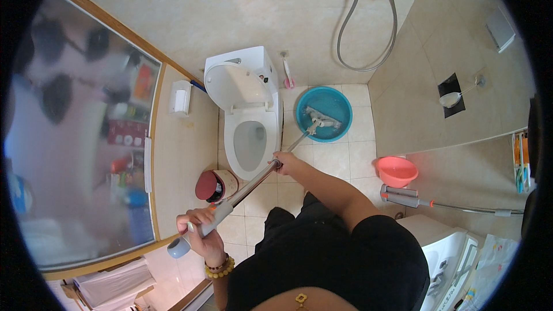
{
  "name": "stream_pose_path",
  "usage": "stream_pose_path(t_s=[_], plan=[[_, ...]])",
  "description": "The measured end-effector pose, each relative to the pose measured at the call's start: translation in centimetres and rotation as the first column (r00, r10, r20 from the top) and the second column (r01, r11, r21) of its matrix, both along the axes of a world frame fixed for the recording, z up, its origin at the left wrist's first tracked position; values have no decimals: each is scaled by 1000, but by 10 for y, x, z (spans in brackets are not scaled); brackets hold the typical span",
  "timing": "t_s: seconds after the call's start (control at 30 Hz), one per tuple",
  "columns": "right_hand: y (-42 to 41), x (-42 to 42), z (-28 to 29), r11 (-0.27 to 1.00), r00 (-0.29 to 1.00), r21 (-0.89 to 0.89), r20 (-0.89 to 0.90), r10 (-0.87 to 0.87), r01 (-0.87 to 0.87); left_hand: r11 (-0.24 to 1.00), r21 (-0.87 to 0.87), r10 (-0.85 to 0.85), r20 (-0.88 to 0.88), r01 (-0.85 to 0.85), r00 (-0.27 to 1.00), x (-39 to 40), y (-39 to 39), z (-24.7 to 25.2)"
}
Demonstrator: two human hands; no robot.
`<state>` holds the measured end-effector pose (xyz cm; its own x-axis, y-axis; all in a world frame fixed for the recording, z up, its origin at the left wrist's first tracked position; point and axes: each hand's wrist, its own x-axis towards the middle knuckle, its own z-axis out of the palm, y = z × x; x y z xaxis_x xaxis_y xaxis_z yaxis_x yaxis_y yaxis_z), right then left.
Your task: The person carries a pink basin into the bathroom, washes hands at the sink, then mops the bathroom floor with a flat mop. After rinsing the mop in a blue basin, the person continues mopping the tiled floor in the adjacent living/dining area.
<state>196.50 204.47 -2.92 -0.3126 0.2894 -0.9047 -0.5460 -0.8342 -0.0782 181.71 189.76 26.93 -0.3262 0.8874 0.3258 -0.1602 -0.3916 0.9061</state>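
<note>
A mop's metal pole (255, 181) slants across in front of me. My left hand (202, 233) wraps the grey grip near its light-blue end cap (178, 247). Lower on the pole, my right hand (286, 164) is closed around the shaft just below a collar. The flat mop head (322, 117) rests inside a round teal basin (303, 95) on the tiled floor, in what looks like shallow water. Beside the basin stands a white toilet (229, 138) with its lid raised.
Left of the toilet is a round bin (227, 183) with a dark red lid. A pink basin (397, 172) and a second mop (404, 197) are by the right wall. A washbasin (445, 268) stands lower right; a shower hose (341, 43) hangs on the far wall.
</note>
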Motion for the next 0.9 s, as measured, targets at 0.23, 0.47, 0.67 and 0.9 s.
stream_pose_path(t_s=[0.23, 0.47, 0.67, 0.9], plan=[[27, -9, -22, 999, 995, -14, -93, 37, -39, 547, -836, -518, -301, 39, 801, -32, -27, -2], [29, -35, -6, 988, 992, -110, -71, 106, -113, 787, -592, -579, -614, 173, 536, 31, 52, -31], [34, -40, -58, 972, 970, -83, -120, 209, -220, 769, -585, -630, -762, -256, -150, 54, 147, -127], [42, -27, -20, 970, 957, -124, -228, 177, -209, 447, -841, -889, -380, -303, -256, 15, 206, -209]])
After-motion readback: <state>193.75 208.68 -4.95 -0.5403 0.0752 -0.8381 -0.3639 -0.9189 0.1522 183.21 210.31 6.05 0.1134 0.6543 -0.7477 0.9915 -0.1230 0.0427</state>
